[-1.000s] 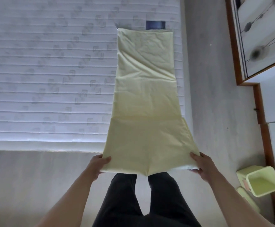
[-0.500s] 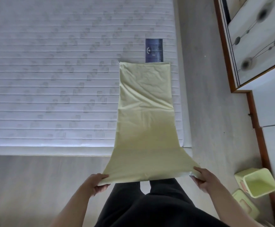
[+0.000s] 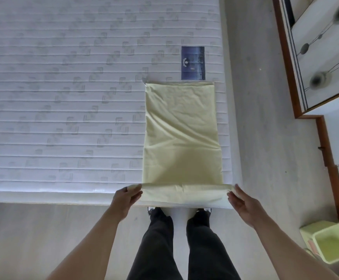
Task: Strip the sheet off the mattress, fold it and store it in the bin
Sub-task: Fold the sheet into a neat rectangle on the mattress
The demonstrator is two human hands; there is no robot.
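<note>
Left hand [image 3: 125, 199] and right hand [image 3: 242, 203] each pinch a near corner of the sheet [image 3: 181, 134] at the mattress [image 3: 63, 98] edge. Sheet lies folded in a long strip (pale yellow) on the mattress. Bin [image 3: 334, 241] sits on the floor, right.

The light is soft and even, like daylight in a room, with no hard glare. Beyond the two gripping hands the mattress [image 3: 63, 98] looks pale and a little washed out, and its near edge is the brightest band. The sheet [image 3: 181, 138] shows gentle shading in its wrinkles, darker close to the hands. A weak shadow lies on the floor [image 3: 43, 229] below the grip, around the legs. The wide lens bends straight lines near the borders; the cabinet [image 3: 316, 57] far right of the grip leans and its round marks are smeared by blur. The centre is fairly sharp.
</note>
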